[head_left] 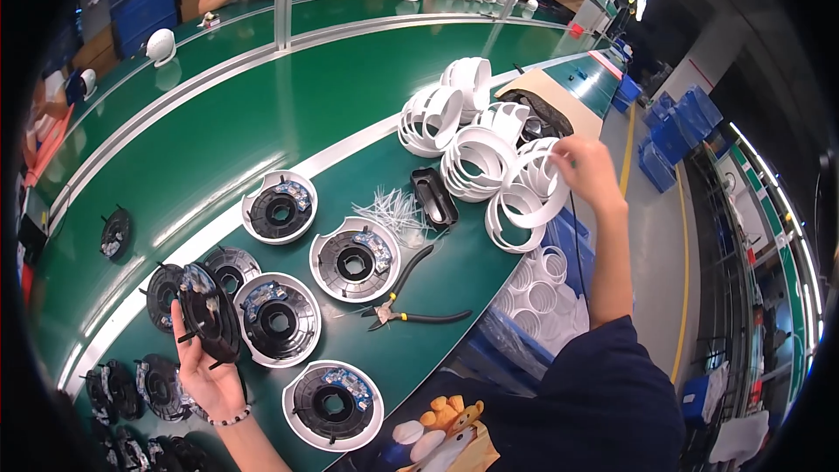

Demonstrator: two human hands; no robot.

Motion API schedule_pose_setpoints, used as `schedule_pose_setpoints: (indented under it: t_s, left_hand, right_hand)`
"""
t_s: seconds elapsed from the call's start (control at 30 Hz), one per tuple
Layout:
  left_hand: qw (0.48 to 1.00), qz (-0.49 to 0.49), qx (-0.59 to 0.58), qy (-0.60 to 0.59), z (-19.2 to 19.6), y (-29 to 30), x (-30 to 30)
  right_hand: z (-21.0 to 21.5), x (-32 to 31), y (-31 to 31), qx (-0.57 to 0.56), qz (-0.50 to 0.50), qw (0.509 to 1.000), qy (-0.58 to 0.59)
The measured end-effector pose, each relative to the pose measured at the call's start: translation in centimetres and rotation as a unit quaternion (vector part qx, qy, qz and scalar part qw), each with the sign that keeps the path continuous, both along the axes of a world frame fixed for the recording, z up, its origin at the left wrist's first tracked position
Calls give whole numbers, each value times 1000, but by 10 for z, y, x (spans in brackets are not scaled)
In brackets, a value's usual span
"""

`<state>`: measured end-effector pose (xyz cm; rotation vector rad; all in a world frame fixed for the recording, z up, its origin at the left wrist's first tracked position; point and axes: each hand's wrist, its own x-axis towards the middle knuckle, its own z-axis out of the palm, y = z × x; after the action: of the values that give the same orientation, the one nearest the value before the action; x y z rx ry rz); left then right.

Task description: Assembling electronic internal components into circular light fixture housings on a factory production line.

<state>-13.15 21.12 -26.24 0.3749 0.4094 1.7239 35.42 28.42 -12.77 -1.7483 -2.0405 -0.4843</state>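
Left hand (203, 365) closed around black round disc part (211, 312), held tilted up just above green bench (288, 114) near lower left, beside white-rimmed disc assemblies (276, 319). Right hand (587, 171) stretched out to pile of white plastic rings (489, 153) at bench's right side, fingertips pinching rim of nearest white ring (530, 206). Black-handled pliers (411, 301) lying on bench between both hands, bundle of white cable ties (391, 208) and black tray (434, 197) just past them.
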Motion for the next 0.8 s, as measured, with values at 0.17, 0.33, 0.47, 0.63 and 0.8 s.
schedule_pose_setpoints:
  t_s: [0.17,0.33,0.47,0.63,0.8]
  left_hand:
    - [995,61,3,75,7,-2,9]
    - [994,64,55,76,2,-1,10]
    - [995,40,55,70,-3,-1,11]
    - [996,39,44,60,-1,-1,17]
    - [997,40,45,53,-6,-1,15]
  right_hand:
    - [9,-50,-20,41,99,990,86]
    - [-45,-82,-29,-170,163,956,177]
    - [-75,-96,-36,-298,145,901,280]
    - [-100,-101,-47,-365,107,856,350]
    - [-106,-101,-48,-370,103,876,293]
